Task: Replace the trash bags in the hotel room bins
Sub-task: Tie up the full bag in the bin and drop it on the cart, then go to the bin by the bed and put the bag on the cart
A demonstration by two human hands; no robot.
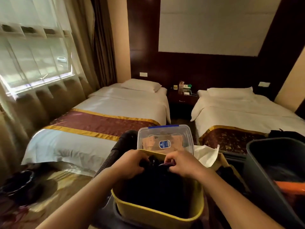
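Both hands pinch a bunch of black trash bags [153,182] over a yellow bin [158,212]. The left hand [130,164] is curled shut on the black plastic near the top. The right hand [181,163] is curled shut on it too, just beside the left one, with the fingers squeezing a fold. The black plastic hangs down and fills most of the yellow bin, which sits low in the middle of the view, close to the person.

Just behind the yellow bin is a clear plastic box [165,139] with a blue clip on its lid. Brown things show through the lid. A white tissue [206,154] sticks up to the right of the box. A big grey bin [270,172] stands at the right edge, with something orange inside it. A small dark bin with a black bag [18,184] sits on the floor at the far left.

Farther back are two beds with white sheets, the left bed [105,113] and the right bed [244,113], well apart. A dark nightstand [181,100] stands between them. A window with thin curtains [33,52] is on the left.
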